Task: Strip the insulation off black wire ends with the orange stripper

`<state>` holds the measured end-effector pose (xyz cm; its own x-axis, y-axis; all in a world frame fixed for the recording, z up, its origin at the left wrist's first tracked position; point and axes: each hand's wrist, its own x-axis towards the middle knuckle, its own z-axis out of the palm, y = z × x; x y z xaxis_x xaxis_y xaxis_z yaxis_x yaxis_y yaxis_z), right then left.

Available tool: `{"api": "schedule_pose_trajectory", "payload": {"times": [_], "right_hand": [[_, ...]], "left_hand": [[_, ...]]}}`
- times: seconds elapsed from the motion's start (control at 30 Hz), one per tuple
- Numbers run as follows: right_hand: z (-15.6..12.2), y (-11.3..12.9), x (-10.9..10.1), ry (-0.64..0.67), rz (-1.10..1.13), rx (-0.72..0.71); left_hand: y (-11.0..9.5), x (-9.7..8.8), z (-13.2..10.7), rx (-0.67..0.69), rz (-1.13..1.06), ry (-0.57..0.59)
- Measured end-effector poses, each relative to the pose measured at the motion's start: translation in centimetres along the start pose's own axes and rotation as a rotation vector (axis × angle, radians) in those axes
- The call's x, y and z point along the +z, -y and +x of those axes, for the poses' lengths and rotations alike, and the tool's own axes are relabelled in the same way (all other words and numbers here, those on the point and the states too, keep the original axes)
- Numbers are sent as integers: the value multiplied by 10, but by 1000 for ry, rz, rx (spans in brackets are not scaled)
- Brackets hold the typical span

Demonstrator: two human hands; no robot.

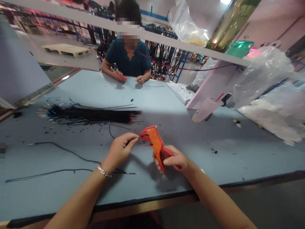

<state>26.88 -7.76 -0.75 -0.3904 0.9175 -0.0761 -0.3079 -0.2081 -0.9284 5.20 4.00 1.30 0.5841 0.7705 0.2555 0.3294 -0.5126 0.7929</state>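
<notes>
My left hand pinches a thin black wire close to its end, and that end meets the jaws of an orange and red wire stripper. The wire trails back from my fingers toward the left. Around the stripper's handles my right hand is wrapped, holding the tool tilted above the table. Two loose black wires with blue ends lie to the left, passing under my left forearm. Beyond my left hand rests a thick bundle of black wires, blue-tipped at its left end.
Across the grey-blue table sits a co-worker holding a red tool and a wire. Small black scraps are scattered about. A white post with a tilted white tube stands right of centre. Plastic bags pile up at the right.
</notes>
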Motion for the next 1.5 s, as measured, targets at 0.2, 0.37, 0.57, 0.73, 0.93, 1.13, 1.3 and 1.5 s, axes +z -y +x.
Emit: {"api": "schedule_pose_trajectory", "payload": {"times": [0.2,0.37,0.57,0.73,0.93,1.13,1.3,1.5], "right_hand": [[-1,3,1,-2,-31,0],[-1,3,2,-13,-22,9],[-1,5,4,-11,-39,4],[-2,6,6,-34,-57,2],[-1,6,7,-88,-76,13],[2,2,5,-200,-85,20],[3,-1,5,-238,-74,24],[4,-5,5,-221,29,7]], "left_hand": [[-1,0,0,9,-14,-10],[-2,-1,0,9,-19,-11],[-1,-3,0,43,-5,-8],[6,-1,0,67,0,-11],[6,-2,0,-10,9,-37],[6,-7,1,-73,67,-38],[11,-7,1,-87,128,-41],[14,-5,1,-124,206,-61]]}}
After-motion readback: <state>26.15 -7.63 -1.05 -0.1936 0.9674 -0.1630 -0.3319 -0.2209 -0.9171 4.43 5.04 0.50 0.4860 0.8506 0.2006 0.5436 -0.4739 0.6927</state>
